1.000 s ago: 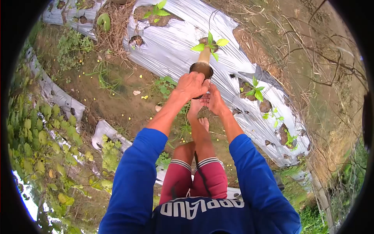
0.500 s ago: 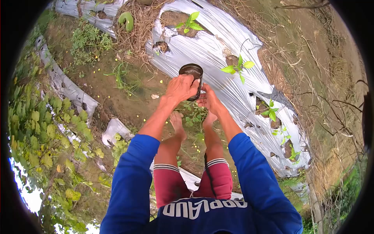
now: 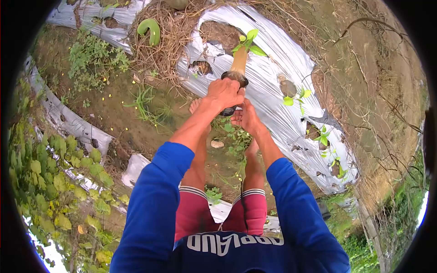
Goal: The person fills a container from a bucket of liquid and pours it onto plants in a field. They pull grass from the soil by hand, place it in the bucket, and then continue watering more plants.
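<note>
My left hand [image 3: 224, 94] is closed round a dark, round-mouthed container [image 3: 243, 81], which is tilted away from me. From its mouth a brownish liquid [image 3: 239, 63] streams out toward a seedling [image 3: 248, 43] with bright green leaves. The seedling stands by a soil opening [image 3: 218, 34] in the silvery plastic mulch [image 3: 264, 73]. My right hand [image 3: 246, 117] is at the container's lower end, its fingers partly curled beneath it. Much of the container is hidden behind both hands.
More seedlings [image 3: 301, 96] grow from holes along the mulch to the right. A curved green fruit [image 3: 149, 31] lies on dry straw [image 3: 166, 50]. Leafy vines [image 3: 59, 177] fill the left side, and dry twigs [image 3: 387, 91] lie on the right.
The container has tipped forward and liquid now pours from it. Both hands have shifted slightly right in view, and my left foot has moved forward.
</note>
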Motion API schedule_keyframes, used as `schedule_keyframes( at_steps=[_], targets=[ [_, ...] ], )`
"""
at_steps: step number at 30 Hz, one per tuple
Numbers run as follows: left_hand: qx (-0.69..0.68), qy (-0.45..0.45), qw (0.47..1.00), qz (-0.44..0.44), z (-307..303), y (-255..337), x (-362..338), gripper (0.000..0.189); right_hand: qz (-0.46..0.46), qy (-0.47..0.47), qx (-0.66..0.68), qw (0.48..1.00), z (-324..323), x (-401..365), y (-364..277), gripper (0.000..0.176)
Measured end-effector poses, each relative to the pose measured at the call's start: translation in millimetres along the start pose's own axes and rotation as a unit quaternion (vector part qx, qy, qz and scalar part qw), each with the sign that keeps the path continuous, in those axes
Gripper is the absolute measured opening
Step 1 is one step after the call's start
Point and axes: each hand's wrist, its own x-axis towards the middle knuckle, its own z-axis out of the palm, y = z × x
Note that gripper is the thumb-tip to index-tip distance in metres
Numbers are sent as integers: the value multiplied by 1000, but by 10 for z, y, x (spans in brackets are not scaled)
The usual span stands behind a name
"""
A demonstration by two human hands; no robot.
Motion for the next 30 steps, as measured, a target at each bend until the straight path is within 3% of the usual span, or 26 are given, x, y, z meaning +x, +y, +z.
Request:
schedule_keyframes(
  at_steps=[3,8,12,16,19,20,21,25,30],
  targets=[
    [-24,83,991,105,33,-236,-308,28,-14,7,53,998,258,-45,139,65],
    [-17,83,981,172,-214,-642,-940,19,-62,19,124,990,589,-293,342,72],
    [-5,96,976,193,-366,-997,-1471,15,-90,15,69,993,542,-560,667,67],
    [41,132,976,167,-406,-1348,-2033,16,-77,84,3,994,221,-868,1162,56],
    [44,156,981,107,-368,-1600,-2523,20,-88,117,-2,989,-106,-1393,1588,52],
    [34,143,988,44,-349,-1657,-2738,24,-84,122,8,989,-250,-1556,1788,52],
    [21,133,991,-19,-308,-1700,-2953,29,-99,133,18,986,-419,-1721,2067,52],
    [-5,210,975,-66,-115,-1772,-3804,39,-92,193,74,974,-1217,-2105,3196,47],
    [-15,227,967,-115,307,-1446,-4819,48,-176,134,192,956,-1943,-2857,4910,47]
  ],
)
